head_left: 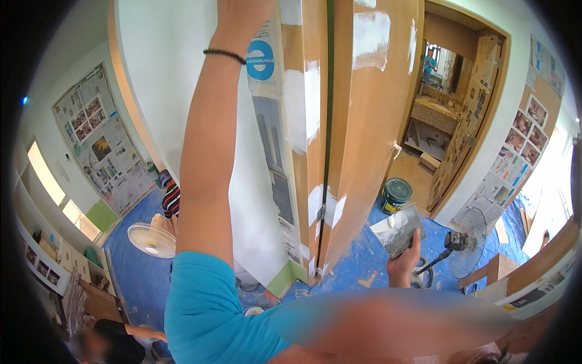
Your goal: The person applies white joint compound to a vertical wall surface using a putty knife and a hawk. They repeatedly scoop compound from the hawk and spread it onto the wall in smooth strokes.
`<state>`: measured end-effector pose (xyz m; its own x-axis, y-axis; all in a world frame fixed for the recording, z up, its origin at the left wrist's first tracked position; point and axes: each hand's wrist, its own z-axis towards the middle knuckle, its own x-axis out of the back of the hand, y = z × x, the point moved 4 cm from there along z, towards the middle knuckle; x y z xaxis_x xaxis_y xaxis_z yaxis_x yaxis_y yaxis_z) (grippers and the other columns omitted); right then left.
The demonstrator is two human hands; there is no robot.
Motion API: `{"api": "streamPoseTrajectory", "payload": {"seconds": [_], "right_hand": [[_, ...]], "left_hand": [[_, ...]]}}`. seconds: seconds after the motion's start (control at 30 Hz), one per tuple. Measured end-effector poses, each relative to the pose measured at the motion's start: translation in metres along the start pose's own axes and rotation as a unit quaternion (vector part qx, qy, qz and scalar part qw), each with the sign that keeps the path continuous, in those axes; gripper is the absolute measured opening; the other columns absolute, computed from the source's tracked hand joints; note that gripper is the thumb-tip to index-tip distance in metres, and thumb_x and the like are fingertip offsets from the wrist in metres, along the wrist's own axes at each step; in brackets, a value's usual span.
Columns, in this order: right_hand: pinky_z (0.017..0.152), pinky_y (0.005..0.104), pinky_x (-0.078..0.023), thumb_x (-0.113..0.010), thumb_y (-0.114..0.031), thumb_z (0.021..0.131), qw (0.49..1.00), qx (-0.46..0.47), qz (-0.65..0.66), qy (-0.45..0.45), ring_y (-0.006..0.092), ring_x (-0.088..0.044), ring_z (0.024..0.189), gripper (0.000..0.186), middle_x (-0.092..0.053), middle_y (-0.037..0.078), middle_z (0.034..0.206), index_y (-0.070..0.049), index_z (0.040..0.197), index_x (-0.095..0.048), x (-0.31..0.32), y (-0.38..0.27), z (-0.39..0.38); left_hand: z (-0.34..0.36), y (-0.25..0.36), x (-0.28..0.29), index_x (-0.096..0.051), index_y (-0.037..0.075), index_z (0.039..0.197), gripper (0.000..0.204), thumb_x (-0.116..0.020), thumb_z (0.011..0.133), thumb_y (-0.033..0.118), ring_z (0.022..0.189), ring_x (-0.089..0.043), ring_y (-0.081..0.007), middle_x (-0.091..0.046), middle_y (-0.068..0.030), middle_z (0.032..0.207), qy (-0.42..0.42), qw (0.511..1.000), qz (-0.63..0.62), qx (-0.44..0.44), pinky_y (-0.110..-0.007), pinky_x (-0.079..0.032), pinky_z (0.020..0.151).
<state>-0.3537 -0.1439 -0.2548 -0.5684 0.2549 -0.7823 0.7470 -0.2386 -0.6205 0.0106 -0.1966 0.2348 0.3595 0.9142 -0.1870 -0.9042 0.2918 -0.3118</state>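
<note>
My left arm, in a teal sleeve and with a dark beaded bracelet [225, 56] at the wrist, reaches straight up beside the corner of the wall. The upper edge cuts off my left hand [247, 13], so its fingers and anything in them are hidden. Lower right, my right hand [405, 262] grips a flat grey putty plate [407, 229] with white putty at its left end. Facing me is a brown wooden door panel [370, 133] with white putty patches [371, 41]. The neighbouring wooden frame [312, 42] has similar patches, alongside printed paper [273, 133] covering the wall edge.
Blue sheeting [136, 267] covers the floor. A dark green bucket [396, 194] stands by the doorway, and a black fan [464, 239] is right of the plate. Farther left are a white fan [151, 240] and a person in a striped shirt [171, 199]; another person [118, 340] is at lower left.
</note>
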Motion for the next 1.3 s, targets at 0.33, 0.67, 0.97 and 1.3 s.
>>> {"api": "streamPoseTrajectory", "payload": {"seconds": [0.33, 0.67, 0.97, 1.3], "right_hand": [[0.098, 0.0404, -0.055, -0.053, -0.035, 0.108, 1.0, -0.004, 0.005, -0.019, 0.0247, -0.067, 0.114, 0.042, -0.065, 0.01, 0.126, -0.001, 0.133, -0.054, 0.007, 0.006, 0.007], [0.099, 0.0412, -0.055, -0.052, -0.033, 0.108, 1.0, -0.006, 0.001, -0.014, 0.0252, -0.067, 0.115, 0.041, -0.065, 0.011, 0.127, 0.0, 0.133, -0.053, 0.005, 0.007, 0.009], [0.099, 0.0413, -0.055, -0.052, -0.033, 0.108, 1.0, -0.008, -0.003, -0.028, 0.026, -0.067, 0.115, 0.043, -0.065, 0.011, 0.127, 0.0, 0.134, -0.053, 0.006, 0.007, 0.008], [0.098, 0.0406, -0.056, -0.053, -0.035, 0.107, 1.0, -0.011, -0.01, -0.007, 0.0251, -0.068, 0.113, 0.042, -0.066, 0.01, 0.126, 0.0, 0.132, -0.055, 0.011, 0.004, 0.008]], "left_hand": [[0.014, -0.002, -0.017, -0.068, 0.006, 0.127, 0.043, -0.049, 0.089, -0.003, 0.119, -0.06, -0.0363, -0.068, -0.0174, 0.124, -0.054, 0.998, 0.021, 0.01, -0.049, -0.041, 0.103], [-0.043, 0.02, -0.016, -0.059, 0.005, 0.138, 0.055, -0.052, 0.084, -0.005, 0.124, -0.055, -0.0342, -0.063, -0.0151, 0.13, -0.048, 0.994, 0.094, -0.013, -0.05, -0.035, 0.108], [-0.116, 0.059, 0.006, -0.061, 0.008, 0.138, 0.058, -0.055, 0.082, -0.006, 0.122, -0.059, -0.0246, -0.066, -0.0074, 0.131, -0.084, 0.992, 0.092, 0.025, -0.042, -0.036, 0.11], [0.005, -0.008, -0.007, -0.062, 0.006, 0.134, 0.048, -0.05, 0.089, -0.004, 0.123, -0.058, -0.0363, -0.065, -0.0174, 0.131, 0.0, 1.0, 0.007, -0.011, -0.05, -0.039, 0.107]]}}
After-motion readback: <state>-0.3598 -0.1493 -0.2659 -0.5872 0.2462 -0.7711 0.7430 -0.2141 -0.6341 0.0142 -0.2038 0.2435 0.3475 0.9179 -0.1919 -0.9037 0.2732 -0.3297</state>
